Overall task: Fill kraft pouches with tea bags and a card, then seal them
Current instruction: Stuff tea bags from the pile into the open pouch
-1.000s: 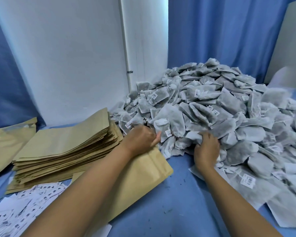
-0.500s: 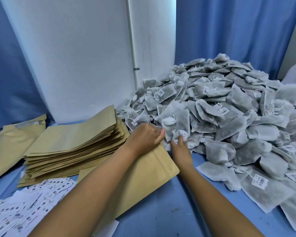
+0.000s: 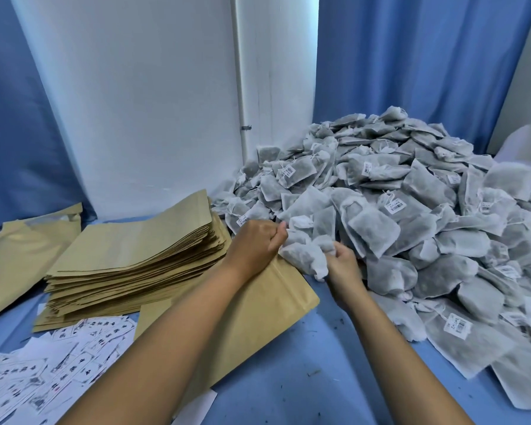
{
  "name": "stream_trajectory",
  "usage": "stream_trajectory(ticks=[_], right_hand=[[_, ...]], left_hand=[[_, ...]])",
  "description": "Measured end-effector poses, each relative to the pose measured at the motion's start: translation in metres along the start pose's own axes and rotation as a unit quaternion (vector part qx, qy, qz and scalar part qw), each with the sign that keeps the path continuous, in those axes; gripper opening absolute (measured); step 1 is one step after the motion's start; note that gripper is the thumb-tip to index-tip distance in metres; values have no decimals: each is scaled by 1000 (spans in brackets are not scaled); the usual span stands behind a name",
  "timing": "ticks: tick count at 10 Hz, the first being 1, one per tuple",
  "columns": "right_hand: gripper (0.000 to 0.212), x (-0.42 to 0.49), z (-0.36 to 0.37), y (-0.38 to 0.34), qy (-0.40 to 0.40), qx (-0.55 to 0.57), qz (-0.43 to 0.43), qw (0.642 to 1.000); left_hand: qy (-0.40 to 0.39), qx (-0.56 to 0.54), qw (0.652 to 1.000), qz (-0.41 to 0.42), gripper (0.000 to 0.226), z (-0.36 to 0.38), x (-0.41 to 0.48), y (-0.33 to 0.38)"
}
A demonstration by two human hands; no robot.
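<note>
**Both hands busy at the mouth of a kraft pouch**

Right hand has its fingers curled round a small clump of tea bags, holding it right at the top edge of the kraft pouch. Left hand is curled too, pinching the pouch's top edge just beside that clump, with the forearm lying across the pouch. Can't tell if the mouth is actually pulled open, the hands cover it.

That pouch lies flat on the blue table, roughly in the middle, bottom end pointing toward the near edge. Behind it on the left sits a thick stack of empty pouches, and another loose pouch or two lies further out by the left edge.

Huge pile of tea bags fills the right and far side of the table, spilling down to the right edge. Printed cards are scattered in the near left corner, touching the stack's front. White wall panel and blue curtain behind it all.
</note>
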State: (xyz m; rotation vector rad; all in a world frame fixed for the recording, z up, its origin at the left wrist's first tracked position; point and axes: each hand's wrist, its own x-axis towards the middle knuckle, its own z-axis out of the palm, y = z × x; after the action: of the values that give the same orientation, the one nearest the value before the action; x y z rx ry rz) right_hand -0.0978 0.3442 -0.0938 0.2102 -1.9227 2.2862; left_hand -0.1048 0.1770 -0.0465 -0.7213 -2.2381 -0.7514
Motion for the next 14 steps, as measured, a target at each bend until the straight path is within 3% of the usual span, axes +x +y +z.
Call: stream_trajectory(ticks=[1,2,3,4,5,6,7,8,9,10,11,12,13,14], right_hand=[[22,8,8,-4,49,43,23,998],[28,16,11,1,98,19,23,995],[29,9,24,0,92,-90,-102,986],[27,0,36,-8,-53,-115,-207,970],[23,-3,29,-21,-216,-53,-76,972],[16,-3,22,-28,-305,-152,-5,940],[12,-9,40,-27,-360,-359,10,861],[13,-12,50,-19,-362,-346,47,864],[13,-1,47,-13,-206,-235,-21,950],[23,3,37,-26,-162,-199,2,967],[33,-5,52,-15,-258,-340,158,891],[44,-5,14,13,31,-352,-107,929],[30,6,-4,30,211,-243,-89,943],[67,22,-37,67,127,-450,-89,879]], left_hand=[[19,-28,999,1,60,-3,-2,1],[28,-42,999,6,63,-7,-2,-1],[23,-32,999,5,63,-7,-1,-3],[39,-14,999,13,52,-5,-1,-5],[101,-36,993,-56,62,-10,2,-15],[92,-28,994,-54,70,-13,1,-20],[22,-16,1000,4,63,-4,-1,-5],[-9,0,999,44,51,4,-1,1],[11,6,999,44,45,-2,0,-6],[38,-9,998,48,51,-1,2,-2],[23,9,998,63,48,12,4,13],[14,18,997,71,45,19,0,9],[30,-2,996,81,47,14,-6,1],[31,-2,995,94,41,11,-7,1]])
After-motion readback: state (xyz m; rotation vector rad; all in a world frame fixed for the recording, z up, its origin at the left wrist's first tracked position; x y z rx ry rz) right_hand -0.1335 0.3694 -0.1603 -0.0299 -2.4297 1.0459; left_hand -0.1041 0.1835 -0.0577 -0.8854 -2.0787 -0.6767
